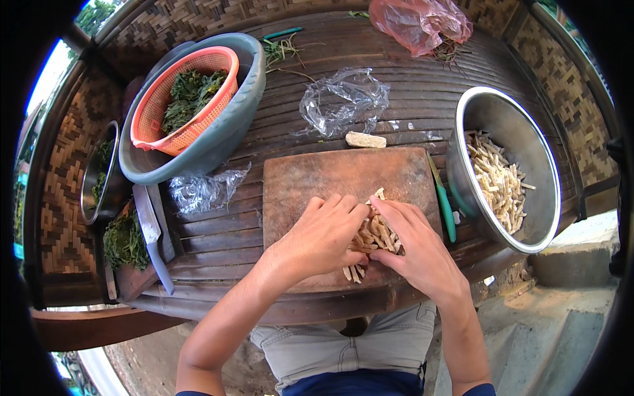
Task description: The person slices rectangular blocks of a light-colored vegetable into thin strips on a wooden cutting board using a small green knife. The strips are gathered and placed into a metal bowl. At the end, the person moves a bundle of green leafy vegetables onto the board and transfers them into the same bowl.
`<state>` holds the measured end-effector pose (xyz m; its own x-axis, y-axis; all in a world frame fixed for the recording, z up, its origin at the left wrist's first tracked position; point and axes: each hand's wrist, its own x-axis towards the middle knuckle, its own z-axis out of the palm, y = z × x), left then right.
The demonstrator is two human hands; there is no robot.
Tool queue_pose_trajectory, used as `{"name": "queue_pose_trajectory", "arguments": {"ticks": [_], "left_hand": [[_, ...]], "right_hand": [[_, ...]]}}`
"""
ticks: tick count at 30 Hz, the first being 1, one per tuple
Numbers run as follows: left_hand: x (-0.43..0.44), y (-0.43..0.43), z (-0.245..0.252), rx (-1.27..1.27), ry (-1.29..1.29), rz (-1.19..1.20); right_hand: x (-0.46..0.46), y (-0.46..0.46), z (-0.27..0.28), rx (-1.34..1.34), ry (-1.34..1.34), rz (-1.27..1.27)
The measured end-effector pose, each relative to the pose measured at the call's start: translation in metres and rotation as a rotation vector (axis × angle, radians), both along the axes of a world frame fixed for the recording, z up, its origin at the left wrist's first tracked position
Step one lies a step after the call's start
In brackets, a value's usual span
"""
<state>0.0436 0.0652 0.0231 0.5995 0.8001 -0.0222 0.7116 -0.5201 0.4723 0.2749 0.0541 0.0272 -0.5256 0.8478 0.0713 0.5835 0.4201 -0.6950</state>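
A pile of pale cut tempeh strips (375, 232) lies on the right half of a worn wooden cutting board (317, 175). My left hand (324, 232) presses against the pile's left side, its fingers curled. From the right, my right hand (416, 242) cups the same strips between thumb and fingers. A few strips stick out below the hands towards the board's near edge. Just beyond the board rests an uncut tempeh block (365, 139). Along its right edge lies a knife with a green handle (446, 213).
A steel bowl (537, 198) with many strips stands at the right. On the left are a grey-blue basin (247, 94) holding an orange colander (143, 111) of leafy greens, and a knife (151, 232). Plastic wrap (344, 101) and a pink bag (416, 24) lie on the bamboo table.
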Motion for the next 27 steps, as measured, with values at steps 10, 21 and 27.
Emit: {"name": "queue_pose_trajectory", "arguments": {"ticks": [10, 21, 27], "left_hand": [[0.001, 0.002, 0.002, -0.081, 0.006, 0.005], [0.007, -0.012, -0.008, -0.054, -0.285, 0.199], [0.046, -0.017, -0.023, -0.077, -0.671, 0.64]], "right_hand": [[0.021, 0.009, -0.01, -0.116, 0.268, -0.094], [-0.009, -0.014, -0.03, 0.074, 0.381, -0.369], [-0.035, -0.014, -0.033, -0.001, 0.505, -0.521]]}}
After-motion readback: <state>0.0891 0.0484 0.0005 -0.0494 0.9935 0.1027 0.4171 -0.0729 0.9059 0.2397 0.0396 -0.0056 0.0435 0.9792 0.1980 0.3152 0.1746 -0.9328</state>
